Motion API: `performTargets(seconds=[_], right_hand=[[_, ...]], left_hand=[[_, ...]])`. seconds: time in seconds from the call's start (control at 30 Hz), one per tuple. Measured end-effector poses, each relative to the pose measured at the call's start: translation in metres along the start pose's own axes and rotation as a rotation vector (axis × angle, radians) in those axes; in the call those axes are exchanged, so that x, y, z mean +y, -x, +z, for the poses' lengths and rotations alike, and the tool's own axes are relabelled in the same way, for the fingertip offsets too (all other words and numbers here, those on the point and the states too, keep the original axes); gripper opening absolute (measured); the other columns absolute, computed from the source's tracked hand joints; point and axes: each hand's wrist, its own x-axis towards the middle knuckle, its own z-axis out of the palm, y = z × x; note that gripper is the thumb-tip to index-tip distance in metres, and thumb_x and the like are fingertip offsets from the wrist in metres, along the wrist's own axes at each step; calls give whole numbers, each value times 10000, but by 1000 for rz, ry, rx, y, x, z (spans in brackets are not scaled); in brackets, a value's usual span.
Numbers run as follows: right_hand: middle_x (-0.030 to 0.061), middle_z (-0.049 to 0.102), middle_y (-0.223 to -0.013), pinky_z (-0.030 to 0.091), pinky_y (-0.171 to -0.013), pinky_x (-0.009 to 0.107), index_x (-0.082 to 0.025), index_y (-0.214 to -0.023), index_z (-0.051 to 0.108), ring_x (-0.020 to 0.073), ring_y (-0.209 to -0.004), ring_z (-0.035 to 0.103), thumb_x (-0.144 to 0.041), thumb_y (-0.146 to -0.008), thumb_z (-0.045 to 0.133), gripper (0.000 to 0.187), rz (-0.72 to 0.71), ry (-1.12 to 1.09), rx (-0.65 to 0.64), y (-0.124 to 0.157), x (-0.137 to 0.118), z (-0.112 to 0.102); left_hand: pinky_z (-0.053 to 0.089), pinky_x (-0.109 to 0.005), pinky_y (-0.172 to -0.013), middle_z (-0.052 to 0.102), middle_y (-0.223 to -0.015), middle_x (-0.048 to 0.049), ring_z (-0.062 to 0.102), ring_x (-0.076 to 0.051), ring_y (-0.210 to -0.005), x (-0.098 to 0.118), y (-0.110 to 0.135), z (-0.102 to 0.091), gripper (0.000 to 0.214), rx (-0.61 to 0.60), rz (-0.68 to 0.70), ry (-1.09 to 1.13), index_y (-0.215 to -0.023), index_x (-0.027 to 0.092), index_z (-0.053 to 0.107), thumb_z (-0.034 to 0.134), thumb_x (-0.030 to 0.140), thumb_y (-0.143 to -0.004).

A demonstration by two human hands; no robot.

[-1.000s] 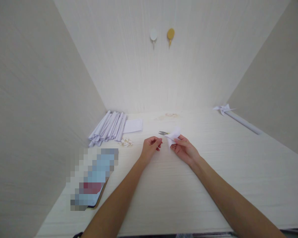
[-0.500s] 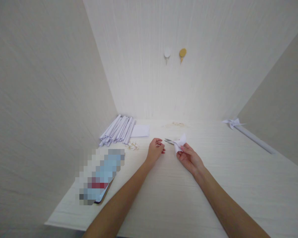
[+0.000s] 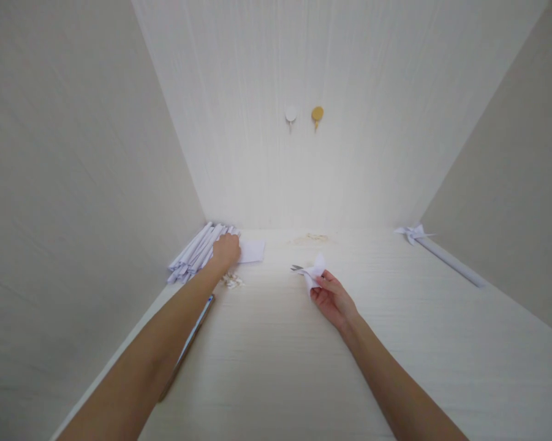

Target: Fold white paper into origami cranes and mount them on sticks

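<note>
My left hand reaches to the right side of a heap of white rolled-paper tubes. Its fingers are curled down, and whatever they close on is hidden beneath the hand. My right hand pinches a white folded-paper pinwheel between thumb and fingers, near the middle of the table. From behind the pinwheel poke the grey blade tips of a pair of scissors; their handles are hidden.
A white paper sheet lies beside the tubes, with small pale bits nearer me. A phone is partly under my left forearm. Thin string lies at the back. A paper pinwheel on a tube rests right; wall hooks hang above.
My left hand has moved left and away from me, from beside the scissors to the heap of tubes. My right hand still holds the pinwheel. The view has shifted slightly.
</note>
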Motion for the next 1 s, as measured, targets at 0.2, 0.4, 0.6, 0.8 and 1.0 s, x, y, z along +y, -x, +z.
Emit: performTargets(seconds=[0.2,0.4,0.6,0.8,1.0], right_hand=[[-21,680,-628,490,-497,140,-157,-727,630,69,-512,599,-87,-491,759,278,9,4,3,-1,-1,0],[-16,683,-641,486,-486,133,-167,-709,626,68,-510,600,-58,-521,740,246,5,-37,-5,0,-2,1],[-19,671,-626,484,-472,143,-171,-690,612,78,-502,606,-38,-552,716,218,-2,-70,-36,-3,-2,-2],[-15,676,-634,482,-468,139,-165,-706,614,74,-500,603,-45,-528,729,244,-12,-77,-1,-2,-2,-2],[-31,675,-659,498,-511,147,-196,-697,600,77,-543,614,-34,-567,698,229,-49,-93,-28,0,-3,0]], left_hand=[[430,-408,-797,581,-1075,-241,539,-313,-1026,-9,-14,13,346,-79,-86,36,-1033,60,567,384,109,-744],[410,-447,-803,578,-1064,-278,530,-357,-1030,-12,-16,17,328,-89,-145,173,-975,52,595,417,73,-700],[364,-502,-835,577,-1043,-269,474,-387,-1082,-14,-23,0,256,-32,-222,426,-914,74,585,506,116,-674],[468,-325,-720,626,-826,-169,601,-222,-854,0,-21,-43,121,-84,-186,925,-737,95,573,461,135,-758],[489,-198,-607,601,-639,-61,577,-91,-599,33,42,-49,201,-511,-197,1924,-640,100,562,439,90,-798]])
